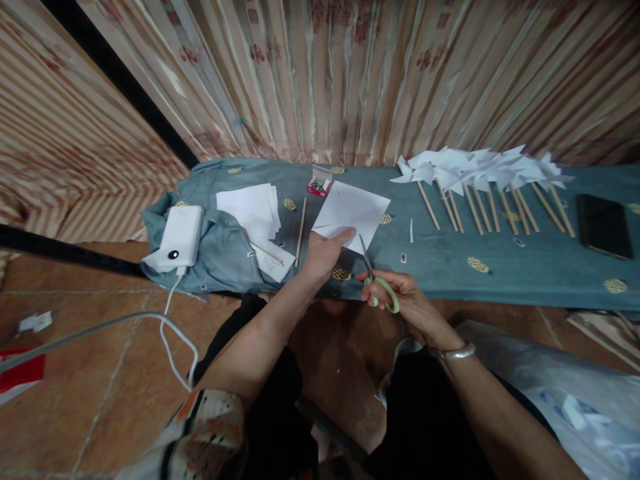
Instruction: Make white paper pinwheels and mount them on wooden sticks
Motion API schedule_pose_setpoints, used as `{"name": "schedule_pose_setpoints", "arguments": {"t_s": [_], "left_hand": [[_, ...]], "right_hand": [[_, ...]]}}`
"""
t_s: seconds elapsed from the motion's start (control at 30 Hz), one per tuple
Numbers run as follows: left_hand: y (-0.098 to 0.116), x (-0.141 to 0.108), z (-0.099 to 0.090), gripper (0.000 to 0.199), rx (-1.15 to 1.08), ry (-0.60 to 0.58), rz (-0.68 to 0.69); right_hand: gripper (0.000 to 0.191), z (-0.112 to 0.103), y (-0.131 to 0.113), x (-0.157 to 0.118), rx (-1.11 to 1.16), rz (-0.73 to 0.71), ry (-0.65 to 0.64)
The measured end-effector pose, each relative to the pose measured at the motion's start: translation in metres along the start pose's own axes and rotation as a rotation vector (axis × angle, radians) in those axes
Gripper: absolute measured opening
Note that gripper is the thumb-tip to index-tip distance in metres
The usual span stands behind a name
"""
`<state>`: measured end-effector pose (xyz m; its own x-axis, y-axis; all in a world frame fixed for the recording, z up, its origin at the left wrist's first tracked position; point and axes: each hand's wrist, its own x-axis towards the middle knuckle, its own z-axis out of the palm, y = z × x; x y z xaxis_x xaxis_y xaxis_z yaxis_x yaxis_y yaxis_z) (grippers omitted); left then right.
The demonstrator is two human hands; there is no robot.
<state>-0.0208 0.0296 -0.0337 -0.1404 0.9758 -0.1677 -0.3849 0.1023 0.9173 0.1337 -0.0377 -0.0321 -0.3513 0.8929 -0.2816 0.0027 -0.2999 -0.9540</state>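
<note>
A: "What does the left hand (324, 255) hold?"
B: "It pinches a white paper square (356, 208) at mid-cloth (440, 260), thumb on top; a taut, flat sheet favors a clean cut."
A: "And farther right?"
B: "Scissors (392, 297), blades at the paper's near corner, best angled clear of the thumb, their green handles gripped by the right hand (414, 299)."
</note>
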Motion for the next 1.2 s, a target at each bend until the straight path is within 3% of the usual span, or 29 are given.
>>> {"name": "schedule_pose_setpoints", "arguments": {"t_s": [0.57,1.2], "left_hand": [[-0.0035,0.0046,-0.0017,0.035,-0.064,-0.016,0.015],[-0.0049,0.003,-0.0013,0.028,0.007,-0.021,-0.01]], "right_hand": [[0.04,-0.0004,0.0063,0.0011,0.01,-0.008,0.038],[0.042,-0.0013,0.0025,-0.0005,0.025,0.013,0.084]]}}
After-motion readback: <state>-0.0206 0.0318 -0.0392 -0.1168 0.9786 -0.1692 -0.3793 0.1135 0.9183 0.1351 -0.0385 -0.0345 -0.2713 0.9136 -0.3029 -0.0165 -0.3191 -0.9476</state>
